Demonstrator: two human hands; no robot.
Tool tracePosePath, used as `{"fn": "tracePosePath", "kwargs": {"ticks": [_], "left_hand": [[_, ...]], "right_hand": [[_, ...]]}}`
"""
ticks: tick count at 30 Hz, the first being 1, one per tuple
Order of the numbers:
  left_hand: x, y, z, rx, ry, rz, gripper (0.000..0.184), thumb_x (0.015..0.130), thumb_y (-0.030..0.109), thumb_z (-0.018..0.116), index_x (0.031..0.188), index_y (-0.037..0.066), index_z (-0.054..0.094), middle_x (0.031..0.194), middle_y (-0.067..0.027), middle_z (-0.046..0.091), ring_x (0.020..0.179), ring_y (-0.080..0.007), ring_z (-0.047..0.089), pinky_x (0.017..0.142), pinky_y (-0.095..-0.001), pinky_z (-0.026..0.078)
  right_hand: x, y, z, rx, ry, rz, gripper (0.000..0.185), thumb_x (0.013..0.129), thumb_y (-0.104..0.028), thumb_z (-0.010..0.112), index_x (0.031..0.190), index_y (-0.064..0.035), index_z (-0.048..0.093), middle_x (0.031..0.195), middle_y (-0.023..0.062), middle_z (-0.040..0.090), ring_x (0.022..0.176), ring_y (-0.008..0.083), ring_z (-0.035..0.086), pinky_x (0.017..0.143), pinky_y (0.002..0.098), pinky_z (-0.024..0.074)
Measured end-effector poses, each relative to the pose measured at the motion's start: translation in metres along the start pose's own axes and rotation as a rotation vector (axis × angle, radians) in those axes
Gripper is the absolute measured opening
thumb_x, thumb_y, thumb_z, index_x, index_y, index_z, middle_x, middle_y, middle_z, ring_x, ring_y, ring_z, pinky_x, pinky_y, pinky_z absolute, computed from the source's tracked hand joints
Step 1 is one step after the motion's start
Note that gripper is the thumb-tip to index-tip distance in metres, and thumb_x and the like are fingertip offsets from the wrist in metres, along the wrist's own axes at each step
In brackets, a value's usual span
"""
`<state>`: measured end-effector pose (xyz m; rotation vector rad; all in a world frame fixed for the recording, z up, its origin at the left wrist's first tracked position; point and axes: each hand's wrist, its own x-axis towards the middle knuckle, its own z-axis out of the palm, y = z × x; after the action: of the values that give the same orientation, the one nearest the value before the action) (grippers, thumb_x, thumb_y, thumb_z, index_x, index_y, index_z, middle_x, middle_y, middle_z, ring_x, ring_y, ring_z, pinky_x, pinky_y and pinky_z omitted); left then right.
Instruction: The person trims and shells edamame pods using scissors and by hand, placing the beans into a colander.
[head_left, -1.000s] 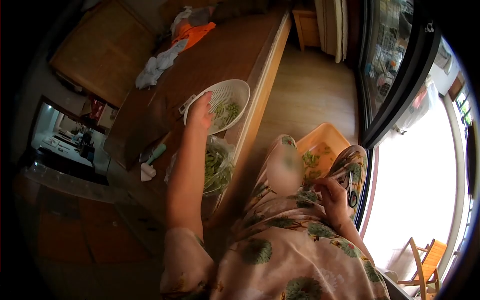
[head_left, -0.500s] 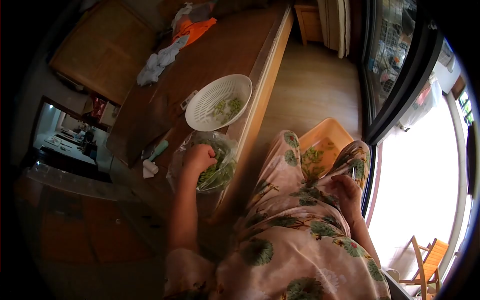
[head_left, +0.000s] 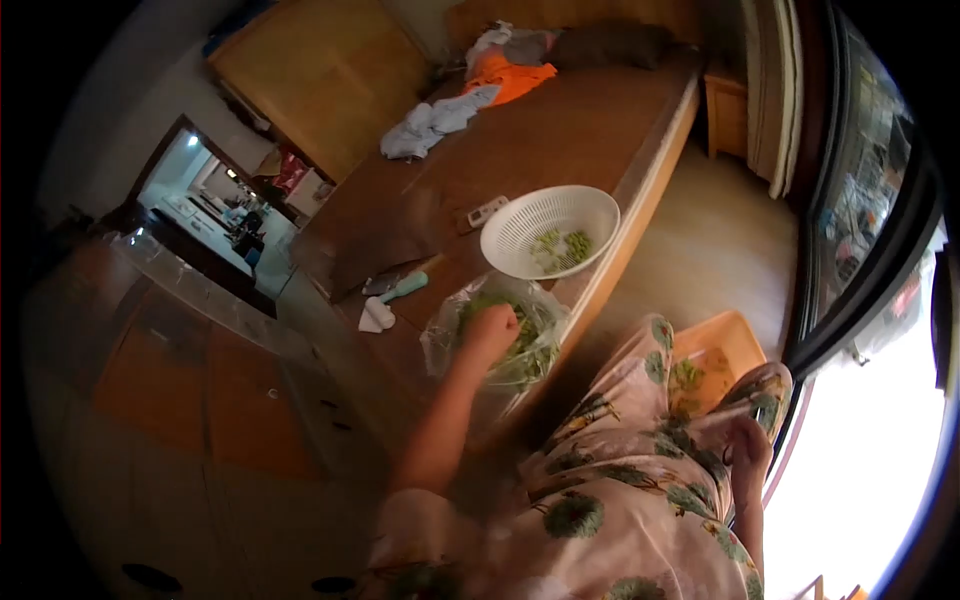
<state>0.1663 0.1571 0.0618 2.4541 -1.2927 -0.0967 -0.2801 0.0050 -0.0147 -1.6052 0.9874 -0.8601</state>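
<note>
Left hand [head_left: 490, 336] curls over greens [head_left: 537, 354] in the plastic bag [head_left: 438, 346] on the bed [head_left: 570, 140], apparently picking, grip hidden, right hand [head_left: 748, 456] likewise unclear; next move likely calls for a light pinch.

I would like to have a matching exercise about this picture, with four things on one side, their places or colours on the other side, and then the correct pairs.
Column one:
1. colander
2. left hand
3. basin
4. right hand

Column two:
A. at the clear bag of greens
B. orange
C. at the person's right side, away from the bag
D. white, just beyond the bag

Right pairs: 1-D, 2-A, 3-B, 4-C
</note>
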Motion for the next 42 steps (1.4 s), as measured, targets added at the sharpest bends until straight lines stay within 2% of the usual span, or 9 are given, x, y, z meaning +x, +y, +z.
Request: {"fn": "tracePosePath", "kwargs": {"ticks": [5, 9, 17, 20, 28, 32, 36, 37, 42], "left_hand": [[-0.007, -0.005, -0.016, 0.007, 0.004, -0.017, 0.013, 0.078, 0.013, 0.064, 0.083, 0.002, 0.06, 0.079, -0.013, 0.062, 0.073, -0.0261, 0.061, 0.064, -0.0379, 0.048], [-0.01, 0.0, -0.039, 0.021, -0.197, -0.146, 0.021, 0.081, 0.013, 0.063, 0.097, 0.0, 0.063, 0.083, -0.0126, 0.064, 0.072, -0.0214, 0.062, 0.065, -0.0346, 0.049], [-0.027, 0.025, -0.076, -0.787, -0.087, -0.221, 0.027, 0.089, 0.016, 0.057, 0.11, -0.001, 0.06, 0.087, -0.0032, 0.063, 0.072, -0.0076, 0.057, 0.064, -0.0236, 0.046], [-0.035, 0.062, -0.07, -1.009, -0.123, -0.117, 0.025, 0.087, 0.018, 0.059, 0.104, 0.0, 0.063, 0.088, -0.0021, 0.064, 0.074, -0.0078, 0.058, 0.067, -0.0215, 0.046], [-0.049, 0.157, 0.005, -1.961, -0.553, -0.251, 0.039, 0.087, 0.011, 0.06, 0.125, 0.004, 0.05, 0.093, -0.0074, 0.061, 0.082, -0.0142, 0.058, 0.072, -0.0254, 0.048], [-0.051, 0.175, 0.034, -2.066, -0.769, -0.296, 0.034, 0.093, 0.009, 0.05, 0.126, 0.01, 0.05, 0.094, -0.0034, 0.055, 0.08, -0.0128, 0.051, 0.07, -0.0235, 0.046], [-0.054, 0.173, 0.05, -2.108, -0.906, -0.359, 0.034, 0.097, 0.02, 0.042, 0.128, 0.005, 0.046, 0.118, -0.0079, 0.055, 0.106, -0.0191, 0.055, 0.089, -0.0337, 0.046], [-0.057, 0.188, 0.04, -2.102, -0.825, -0.56, 0.046, 0.092, 0.016, 0.052, 0.135, 0.004, 0.038, 0.097, -0.0065, 0.06, 0.084, -0.0164, 0.055, 0.076, -0.0282, 0.047], [-0.057, 0.176, 0.055, -2.001, -0.862, -0.363, 0.039, 0.094, 0.022, 0.05, 0.128, 0.003, 0.044, 0.099, -0.0064, 0.061, 0.087, -0.0168, 0.058, 0.076, -0.0298, 0.048]], "right_hand": [[0.003, -0.039, -0.011, -0.265, -0.032, 0.19, 0.016, 0.082, 0.002, 0.05, 0.094, 0.0028, 0.062, 0.083, 0.012, 0.06, 0.074, 0.0206, 0.059, 0.066, 0.0298, 0.0459], [0.001, 0.014, -0.017, -0.557, -0.009, -0.054, 0.016, 0.076, 0.002, 0.054, 0.089, 0.0026, 0.062, 0.083, 0.0154, 0.056, 0.078, 0.0319, 0.056, 0.071, 0.0371, 0.0458], [0.0, 0.032, -0.021, -0.679, 0.044, -0.137, 0.012, 0.068, -0.002, 0.06, 0.075, 0.0003, 0.05, 0.076, 0.0167, 0.05, 0.07, 0.0345, 0.05, 0.064, 0.0419, 0.0412], [-0.003, 0.032, -0.025, -0.611, 0.014, -0.13, 0.017, 0.067, -0.004, 0.061, 0.076, 0.0004, 0.049, 0.076, 0.0183, 0.05, 0.071, 0.0365, 0.049, 0.064, 0.0437, 0.0404], [-0.008, 0.017, -0.028, -0.643, -0.035, 0.006, 0.03, 0.067, -0.009, 0.064, 0.091, -0.0025, 0.048, 0.083, 0.0199, 0.055, 0.076, 0.0387, 0.055, 0.065, 0.0448, 0.0459], [-0.008, -0.001, -0.033, -0.552, -0.085, 0.07, 0.028, 0.069, -0.007, 0.061, 0.093, -0.0021, 0.049, 0.088, 0.0208, 0.054, 0.089, 0.0395, 0.053, 0.075, 0.0435, 0.0444], [-0.008, 0.002, -0.035, -0.548, -0.119, 0.186, 0.038, 0.071, -0.008, 0.063, 0.105, -0.0032, 0.047, 0.099, 0.0238, 0.051, 0.093, 0.0424, 0.053, 0.081, 0.0451, 0.0449], [-0.008, 0.001, -0.035, -0.535, -0.11, 0.129, 0.041, 0.07, -0.007, 0.063, 0.108, -0.0036, 0.047, 0.101, 0.0244, 0.05, 0.094, 0.0435, 0.052, 0.082, 0.0452, 0.0455], [-0.004, 0.013, -0.035, -0.553, -0.142, 0.074, 0.049, 0.07, -0.004, 0.064, 0.116, -0.0041, 0.047, 0.105, 0.0195, 0.055, 0.092, 0.0372, 0.059, 0.08, 0.0397, 0.0494]]}}
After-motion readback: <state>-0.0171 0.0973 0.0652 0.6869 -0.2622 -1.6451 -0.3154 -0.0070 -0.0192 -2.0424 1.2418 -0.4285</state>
